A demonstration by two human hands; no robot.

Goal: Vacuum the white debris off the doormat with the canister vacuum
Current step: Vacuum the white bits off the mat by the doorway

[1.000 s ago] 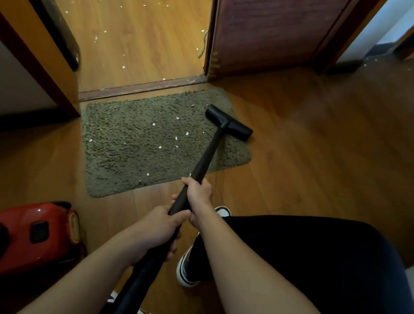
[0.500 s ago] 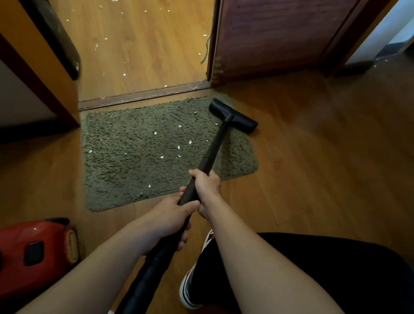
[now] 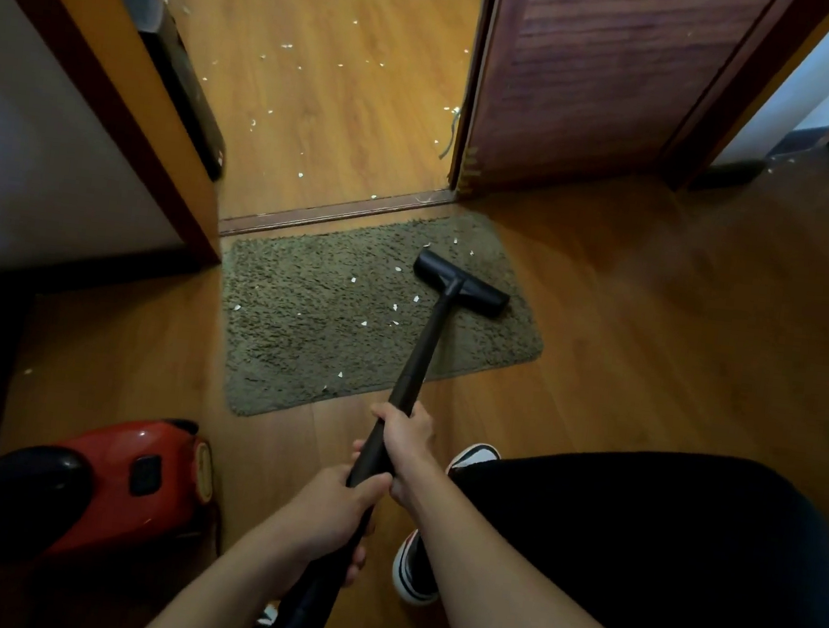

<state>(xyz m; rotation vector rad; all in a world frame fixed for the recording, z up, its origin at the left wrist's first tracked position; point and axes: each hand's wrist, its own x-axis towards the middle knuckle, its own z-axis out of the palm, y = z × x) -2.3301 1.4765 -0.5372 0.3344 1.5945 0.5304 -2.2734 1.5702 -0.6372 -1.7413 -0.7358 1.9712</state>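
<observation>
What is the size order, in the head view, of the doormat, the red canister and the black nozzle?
1. doormat
2. red canister, close behind; nearer the camera, so unsure
3. black nozzle, clearly smallest

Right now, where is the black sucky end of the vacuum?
In the head view, the black nozzle sits on the far right part of the green doormat, near the bottom corner of the brown door, with white bits on its left.
</observation>
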